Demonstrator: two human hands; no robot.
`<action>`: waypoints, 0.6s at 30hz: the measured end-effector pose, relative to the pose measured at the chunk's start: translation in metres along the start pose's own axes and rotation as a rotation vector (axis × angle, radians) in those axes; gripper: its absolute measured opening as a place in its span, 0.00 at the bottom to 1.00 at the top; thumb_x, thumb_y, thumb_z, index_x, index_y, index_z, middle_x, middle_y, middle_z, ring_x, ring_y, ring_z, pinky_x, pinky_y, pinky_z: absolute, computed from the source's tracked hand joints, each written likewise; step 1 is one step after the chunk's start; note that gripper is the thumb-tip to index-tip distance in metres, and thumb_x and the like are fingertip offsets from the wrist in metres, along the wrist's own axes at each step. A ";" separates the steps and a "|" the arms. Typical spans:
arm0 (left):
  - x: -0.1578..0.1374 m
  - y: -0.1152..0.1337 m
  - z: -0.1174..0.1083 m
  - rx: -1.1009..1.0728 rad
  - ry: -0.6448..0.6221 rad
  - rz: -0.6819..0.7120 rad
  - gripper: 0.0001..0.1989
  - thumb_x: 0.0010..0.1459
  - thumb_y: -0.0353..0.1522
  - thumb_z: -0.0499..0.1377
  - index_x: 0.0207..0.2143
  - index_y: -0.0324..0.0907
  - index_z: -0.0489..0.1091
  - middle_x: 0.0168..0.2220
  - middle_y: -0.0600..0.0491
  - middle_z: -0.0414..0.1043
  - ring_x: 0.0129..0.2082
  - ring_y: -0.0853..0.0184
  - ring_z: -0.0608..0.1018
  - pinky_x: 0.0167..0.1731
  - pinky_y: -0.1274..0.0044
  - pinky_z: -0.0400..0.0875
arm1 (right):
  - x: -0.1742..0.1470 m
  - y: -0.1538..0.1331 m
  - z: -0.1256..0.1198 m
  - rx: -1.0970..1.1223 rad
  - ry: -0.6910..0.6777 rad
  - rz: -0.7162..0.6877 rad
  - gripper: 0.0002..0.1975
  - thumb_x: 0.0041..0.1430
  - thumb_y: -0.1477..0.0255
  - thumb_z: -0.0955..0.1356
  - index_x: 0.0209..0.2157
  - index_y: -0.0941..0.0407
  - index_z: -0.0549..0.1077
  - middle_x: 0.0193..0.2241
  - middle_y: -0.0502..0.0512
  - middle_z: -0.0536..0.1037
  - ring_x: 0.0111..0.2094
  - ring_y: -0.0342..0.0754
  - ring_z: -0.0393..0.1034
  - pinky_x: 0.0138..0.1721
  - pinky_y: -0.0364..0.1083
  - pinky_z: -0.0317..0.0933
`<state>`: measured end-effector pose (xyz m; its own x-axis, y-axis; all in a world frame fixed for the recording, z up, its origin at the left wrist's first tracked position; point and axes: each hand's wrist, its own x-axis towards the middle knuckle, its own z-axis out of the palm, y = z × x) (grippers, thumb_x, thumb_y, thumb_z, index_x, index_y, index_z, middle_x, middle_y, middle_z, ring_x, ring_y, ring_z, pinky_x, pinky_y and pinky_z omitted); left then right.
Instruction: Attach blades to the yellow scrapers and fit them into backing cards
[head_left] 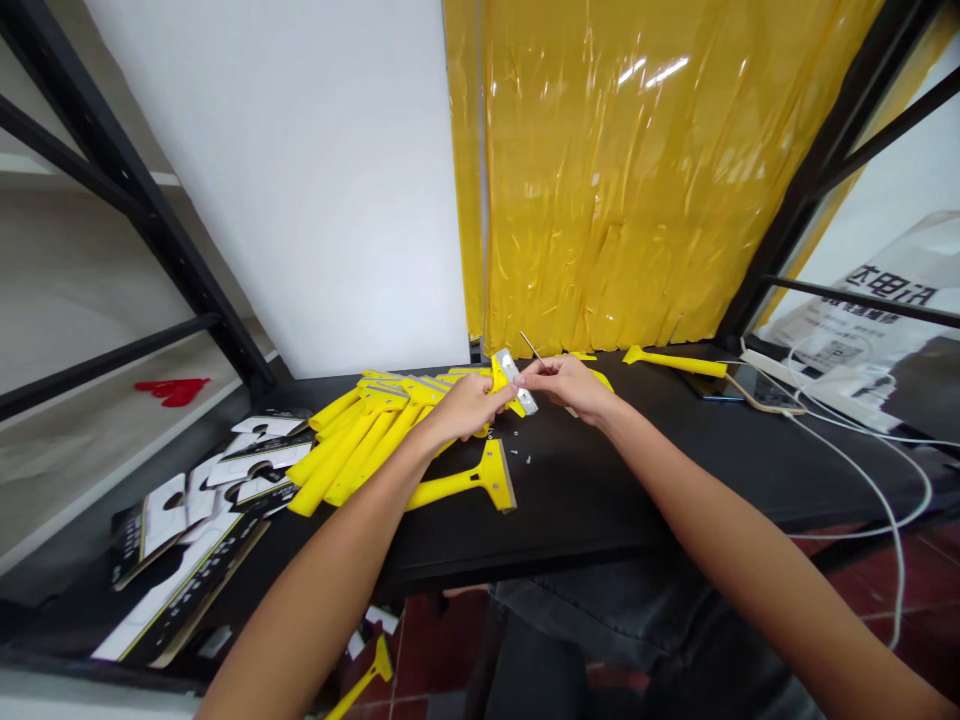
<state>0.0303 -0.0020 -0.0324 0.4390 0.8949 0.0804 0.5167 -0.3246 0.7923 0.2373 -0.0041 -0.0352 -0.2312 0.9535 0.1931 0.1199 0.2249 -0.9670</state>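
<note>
Left hand gripping yellow scraper, metal plate slanting down rightward; right hand holding thin rod, pointing up-left

Illumination is moderate. Glare streaks the yellow sheeting. Wide-angle distortion slants the black posts outward; fine print on the white bag is soft.

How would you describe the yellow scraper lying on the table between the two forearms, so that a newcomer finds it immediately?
On the black table, look beside the left forearm. Nearer the person than the left hand lies a yellow scraper. Its wide head points right, outside the scraper pile.
</note>
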 end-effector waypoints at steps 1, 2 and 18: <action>0.000 0.000 0.000 -0.005 -0.001 0.000 0.22 0.66 0.47 0.57 0.24 0.42 0.64 0.16 0.57 0.64 0.09 0.74 0.62 0.09 0.80 0.53 | 0.000 0.000 0.000 -0.001 -0.001 0.001 0.19 0.45 0.55 0.79 0.28 0.57 0.79 0.15 0.43 0.62 0.18 0.37 0.45 0.21 0.44 0.35; 0.000 -0.001 -0.001 -0.010 -0.002 0.001 0.22 0.66 0.47 0.57 0.24 0.42 0.64 0.16 0.57 0.64 0.09 0.74 0.62 0.09 0.80 0.53 | 0.000 0.001 0.000 -0.003 -0.003 0.002 0.20 0.46 0.55 0.78 0.28 0.58 0.79 0.14 0.43 0.62 0.18 0.37 0.44 0.21 0.44 0.35; 0.001 -0.002 -0.001 0.009 0.035 -0.007 0.22 0.67 0.47 0.55 0.26 0.42 0.66 0.17 0.55 0.66 0.09 0.73 0.63 0.09 0.80 0.52 | 0.004 0.007 -0.010 -0.150 -0.085 -0.116 0.16 0.51 0.57 0.76 0.32 0.55 0.82 0.28 0.52 0.79 0.29 0.44 0.66 0.31 0.45 0.57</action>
<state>0.0292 -0.0001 -0.0329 0.4091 0.9074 0.0963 0.5266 -0.3209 0.7872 0.2466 0.0033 -0.0395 -0.3318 0.9005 0.2811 0.2287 0.3659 -0.9021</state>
